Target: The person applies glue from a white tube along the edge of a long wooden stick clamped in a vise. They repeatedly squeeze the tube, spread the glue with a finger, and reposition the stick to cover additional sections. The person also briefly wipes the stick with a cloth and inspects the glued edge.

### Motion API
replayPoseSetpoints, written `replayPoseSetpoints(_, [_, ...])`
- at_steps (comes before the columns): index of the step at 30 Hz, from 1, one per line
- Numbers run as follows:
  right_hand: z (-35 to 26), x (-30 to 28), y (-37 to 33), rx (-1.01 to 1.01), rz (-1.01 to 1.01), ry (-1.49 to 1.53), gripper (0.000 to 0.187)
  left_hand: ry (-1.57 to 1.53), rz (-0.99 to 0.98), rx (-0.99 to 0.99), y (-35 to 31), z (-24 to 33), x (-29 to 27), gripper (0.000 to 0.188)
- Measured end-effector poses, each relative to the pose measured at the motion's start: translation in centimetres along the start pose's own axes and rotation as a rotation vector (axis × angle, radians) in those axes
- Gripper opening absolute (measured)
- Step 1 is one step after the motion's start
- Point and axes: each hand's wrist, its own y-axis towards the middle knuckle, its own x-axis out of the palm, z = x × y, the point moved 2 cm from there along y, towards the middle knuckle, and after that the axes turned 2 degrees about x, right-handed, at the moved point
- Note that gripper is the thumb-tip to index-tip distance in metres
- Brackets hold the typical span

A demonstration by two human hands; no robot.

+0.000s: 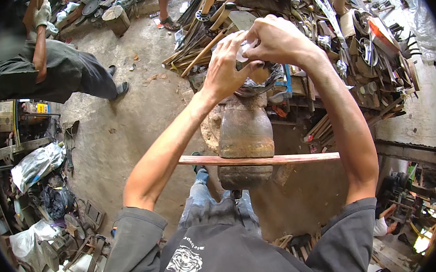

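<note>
Whitish, shiny material (242,53) lies between the bare right hand (276,38), fingers pinching it, and the bare left hand (225,68), fingers curled beside it, grip unclear.

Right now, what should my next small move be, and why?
Probably steady the small pale piece with the left hand before shifting the right hand: both meet at it, their exact holds unclear, while the wooden strip sits across the vise with neither hand on it.
</note>
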Motion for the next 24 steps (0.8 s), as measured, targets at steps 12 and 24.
replayPoseSetpoints(12, [1.7, 5.5, 0.1, 0.041, -0.199, 0.018, 0.030, -0.801, 0.599, -0.221, -0.4, 1.2, -5.2, 0.015])
replayPoseSetpoints(24, [1.9, 10.1, 0.0, 0.191, -0.160, -0.048, 0.025, -0.430, 0.551, -1.054, -30.7, 1.6, -15.9, 0.054])
